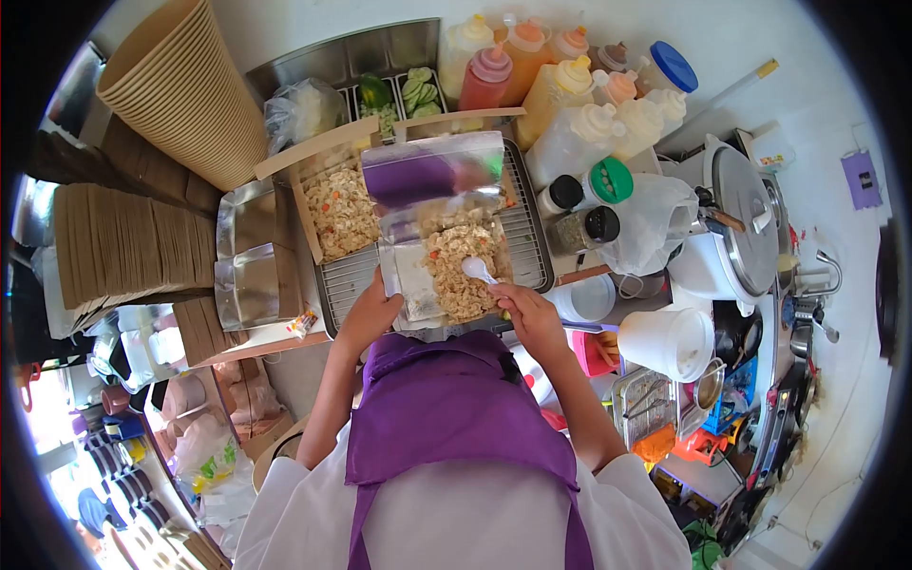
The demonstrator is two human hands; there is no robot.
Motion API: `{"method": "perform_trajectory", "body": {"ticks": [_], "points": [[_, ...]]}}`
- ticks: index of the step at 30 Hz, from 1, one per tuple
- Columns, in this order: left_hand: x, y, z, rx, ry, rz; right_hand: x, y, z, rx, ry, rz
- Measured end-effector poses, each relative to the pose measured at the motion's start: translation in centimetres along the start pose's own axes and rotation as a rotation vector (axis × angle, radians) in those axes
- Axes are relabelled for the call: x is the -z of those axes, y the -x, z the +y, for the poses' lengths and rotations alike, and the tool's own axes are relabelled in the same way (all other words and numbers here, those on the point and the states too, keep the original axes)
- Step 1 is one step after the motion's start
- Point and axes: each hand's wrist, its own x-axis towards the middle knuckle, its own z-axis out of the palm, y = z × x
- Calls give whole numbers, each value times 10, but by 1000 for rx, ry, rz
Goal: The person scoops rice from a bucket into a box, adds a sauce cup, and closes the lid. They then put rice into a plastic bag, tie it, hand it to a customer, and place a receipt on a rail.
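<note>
white spoon (477,270), purple apron (456,399)

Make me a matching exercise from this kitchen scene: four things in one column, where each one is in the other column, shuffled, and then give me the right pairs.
Things:
1 white spoon
2 stack of paper bowls
3 red squeeze bottle
4 rice cooker

Places:
A back left corner
B at the back, in the middle
C in the right hand, over the foil-lined box
D on the right side

Pairs: 1-C, 2-A, 3-B, 4-D
</note>
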Motion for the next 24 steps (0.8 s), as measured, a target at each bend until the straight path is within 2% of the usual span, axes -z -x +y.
{"method": "perform_trajectory", "body": {"ticks": [4, 7, 10, 16, 19, 24], "points": [[1, -1, 0, -4, 18, -13, 14, 0, -16, -17, 32, 107], [1, 0, 4, 1, 30, -25, 13, 4, -12, -92, 71, 86], [0, 0, 5, 1, 28, -35, 7, 3, -7, -56, 148, 80], [-1, -2, -3, -17, 85, -37, 23, 0, -25, -42, 43, 195], [-1, 0, -2, -14, 129, -52, 11, -7, -7, -24, 20, 135], [4, 1, 4, 51, 101, -19, 13, -8, -14, -147, -160, 197]]}}
